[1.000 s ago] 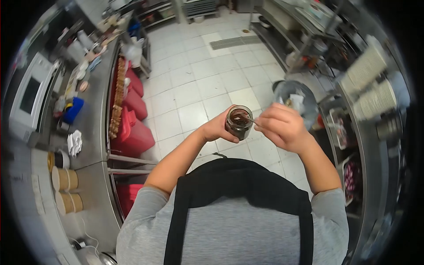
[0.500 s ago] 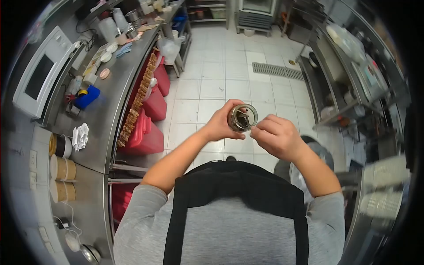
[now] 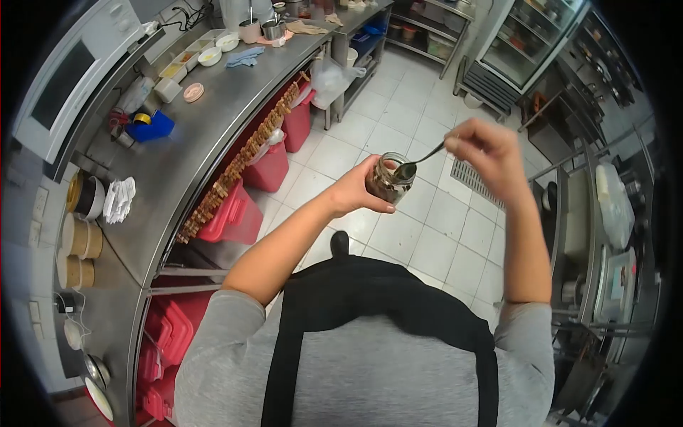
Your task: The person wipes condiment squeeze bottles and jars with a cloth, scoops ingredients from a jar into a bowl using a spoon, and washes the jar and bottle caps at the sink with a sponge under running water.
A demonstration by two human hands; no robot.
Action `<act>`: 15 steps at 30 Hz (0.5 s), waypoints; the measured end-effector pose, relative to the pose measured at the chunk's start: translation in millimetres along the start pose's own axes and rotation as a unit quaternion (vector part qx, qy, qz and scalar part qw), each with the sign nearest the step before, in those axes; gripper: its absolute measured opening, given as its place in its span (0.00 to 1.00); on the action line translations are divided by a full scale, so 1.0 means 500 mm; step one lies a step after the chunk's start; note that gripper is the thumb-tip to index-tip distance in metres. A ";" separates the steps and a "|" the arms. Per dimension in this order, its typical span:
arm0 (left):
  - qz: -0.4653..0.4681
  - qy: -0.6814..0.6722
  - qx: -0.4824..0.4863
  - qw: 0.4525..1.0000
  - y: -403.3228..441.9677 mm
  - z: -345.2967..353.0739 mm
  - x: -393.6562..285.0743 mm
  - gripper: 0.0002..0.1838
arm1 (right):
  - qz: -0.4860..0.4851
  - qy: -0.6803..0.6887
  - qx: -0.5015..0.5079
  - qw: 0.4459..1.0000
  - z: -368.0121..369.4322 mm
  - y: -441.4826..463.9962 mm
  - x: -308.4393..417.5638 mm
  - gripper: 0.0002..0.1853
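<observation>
My left hand is wrapped around a glass jar in front of my chest, its open mouth facing up toward me. Dark contents, not clear enough to name, show through the glass. A metal spoon is pinched near the end of its handle by my right hand, above and to the right of the jar. The spoon's bowl is at the jar's mouth; whether it touches the rim I cannot tell.
A steel counter runs along my left, with a microwave, a blue tape dispenser and white paper slips. Pink bins stand beneath it. A glass-door fridge is ahead; shelving lines my right.
My right hand has risen away from the jar, and the spoon now shows, its bowl up at the mouth. My view has turned left, nearer the counter. The left hand keeps its hold.
</observation>
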State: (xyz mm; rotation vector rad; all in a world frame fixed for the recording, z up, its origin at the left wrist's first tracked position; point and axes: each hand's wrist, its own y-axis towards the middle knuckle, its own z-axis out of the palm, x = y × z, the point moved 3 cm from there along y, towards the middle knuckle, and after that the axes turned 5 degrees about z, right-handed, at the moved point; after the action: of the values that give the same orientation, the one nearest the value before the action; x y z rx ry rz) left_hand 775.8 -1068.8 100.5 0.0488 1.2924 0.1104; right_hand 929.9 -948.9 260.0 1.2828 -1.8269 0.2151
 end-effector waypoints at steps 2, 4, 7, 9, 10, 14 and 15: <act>-0.018 0.013 0.024 0.999 0.063 -0.059 -0.019 0.43 | 0.048 0.098 0.048 0.993 -0.011 0.110 -0.049 0.04; -0.015 0.021 0.040 0.999 0.132 -0.105 -0.041 0.45 | 0.102 0.147 0.091 0.980 -0.018 0.210 -0.088 0.05; -0.018 0.014 0.060 0.998 0.239 -0.166 -0.071 0.44 | 0.182 0.147 0.150 0.961 0.027 0.319 -0.188 0.07; -0.019 0.019 0.050 0.998 0.311 -0.202 -0.070 0.44 | 0.194 0.157 0.100 0.963 0.004 0.384 -0.231 0.07; -0.017 0.026 0.034 0.999 0.348 -0.222 -0.058 0.43 | 0.200 0.162 0.077 0.963 -0.011 0.418 -0.252 0.07; 0.073 0.078 -0.045 0.993 0.522 -0.308 -0.054 0.43 | 0.222 0.204 0.029 0.953 -0.075 0.580 -0.376 0.08; 0.080 0.098 -0.060 0.990 0.558 -0.323 -0.051 0.45 | 0.216 0.220 0.062 0.949 -0.061 0.601 -0.411 0.08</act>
State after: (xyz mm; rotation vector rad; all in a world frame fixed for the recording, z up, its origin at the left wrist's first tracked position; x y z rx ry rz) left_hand 598.3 -798.6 108.0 0.0384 1.4742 0.3367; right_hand 715.6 -654.8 225.7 0.8100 -1.6930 0.8013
